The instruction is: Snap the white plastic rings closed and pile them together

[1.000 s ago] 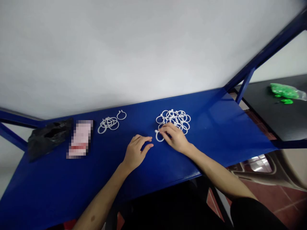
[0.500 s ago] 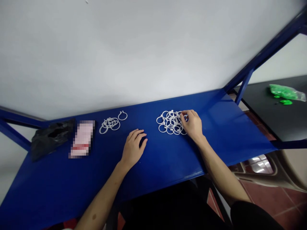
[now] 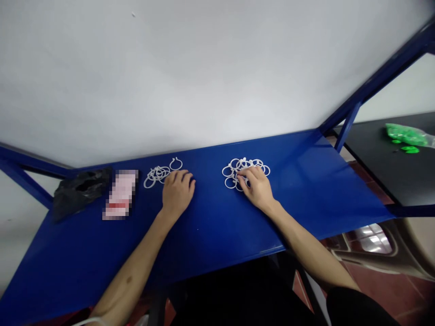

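Hands at two piles of white rings on a blue surface (image 3: 306, 181).
Lays the left hand (image 3: 176, 192) palm down just right of the small pile (image 3: 155, 174), fingertips at its edge, grip flat and wide, with no ring seen in it. Sets the right hand (image 3: 258, 190) on the near side of the big pile (image 3: 243, 166), fingers curled onto the rings, grip narrow; cannot tell whether one is pinched. Shows a lone open ring (image 3: 176, 163) just behind the left fingers, a black bag (image 3: 79, 192) and a blurred pink pack (image 3: 120, 194) further left, and a green bag (image 3: 406, 134) on a black table (image 3: 384, 167) far right.
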### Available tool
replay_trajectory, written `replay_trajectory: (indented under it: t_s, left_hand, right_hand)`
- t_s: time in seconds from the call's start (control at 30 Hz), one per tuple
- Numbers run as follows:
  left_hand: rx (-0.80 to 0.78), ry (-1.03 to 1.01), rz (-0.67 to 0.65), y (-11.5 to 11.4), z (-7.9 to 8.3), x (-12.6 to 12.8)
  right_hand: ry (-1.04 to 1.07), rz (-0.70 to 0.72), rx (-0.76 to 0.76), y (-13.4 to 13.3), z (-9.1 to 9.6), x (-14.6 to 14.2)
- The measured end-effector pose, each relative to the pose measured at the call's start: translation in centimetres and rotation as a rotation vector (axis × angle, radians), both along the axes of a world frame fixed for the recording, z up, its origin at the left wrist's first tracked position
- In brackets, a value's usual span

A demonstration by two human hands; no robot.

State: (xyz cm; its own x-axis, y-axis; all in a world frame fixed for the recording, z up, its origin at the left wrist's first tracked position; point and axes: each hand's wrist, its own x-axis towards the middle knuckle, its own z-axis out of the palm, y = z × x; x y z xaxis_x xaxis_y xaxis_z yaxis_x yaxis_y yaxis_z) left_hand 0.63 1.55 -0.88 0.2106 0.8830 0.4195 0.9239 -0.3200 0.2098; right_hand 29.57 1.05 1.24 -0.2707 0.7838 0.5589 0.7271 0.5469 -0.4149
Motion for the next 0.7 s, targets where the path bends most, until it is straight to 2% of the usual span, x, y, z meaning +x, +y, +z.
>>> replay_trajectory:
  t_s: [0.07, 0.13, 0.2, 0.27, 0.33, 0.43, 0.5, 0.6, 0.7]
  left_hand:
    - [0.060, 0.004, 0.113, 2.0, 0.1, -1.3]
    - [0.079, -0.019, 0.128, 3.5, 0.0, -2.1]
    - [0.069, -0.027, 0.099, 3.8, -0.3, -1.9]
    - [0.058, -0.012, 0.047, 2.9, -0.5, -0.6]
    - [0.059, -0.011, -0.031, 1.0, -0.5, 1.4]
    - [0.081, -0.015, -0.201, -2.3, -0.3, 4.4]
    - [0.092, -0.007, -0.265, -4.1, -0.2, 5.8]
    - [0.097, -0.023, -0.331, -5.4, -0.1, 6.6]
    - [0.127, -0.139, -0.317, -5.5, 0.0, 6.7]
  right_hand:
    - [-0.013, 0.082, 0.001, -0.4, 0.0, -0.7]
    - [-0.014, 0.146, -0.003, -0.7, 0.0, -1.2]
    - [0.003, 0.191, -0.014, -0.9, -0.1, -1.5]
    - [0.032, 0.215, -0.037, -1.0, -0.1, -1.7]
    - [0.081, 0.217, -0.087, -1.2, -0.2, -2.0]
    - [0.193, 0.221, -0.231, -1.7, -0.5, -2.6]
    - [0.279, 0.238, -0.341, -2.1, -0.7, -3.1]
    - [0.383, 0.254, -0.426, -2.4, -1.1, -3.6]
    - [0.425, 0.253, -0.404, -2.5, -1.4, -3.7]
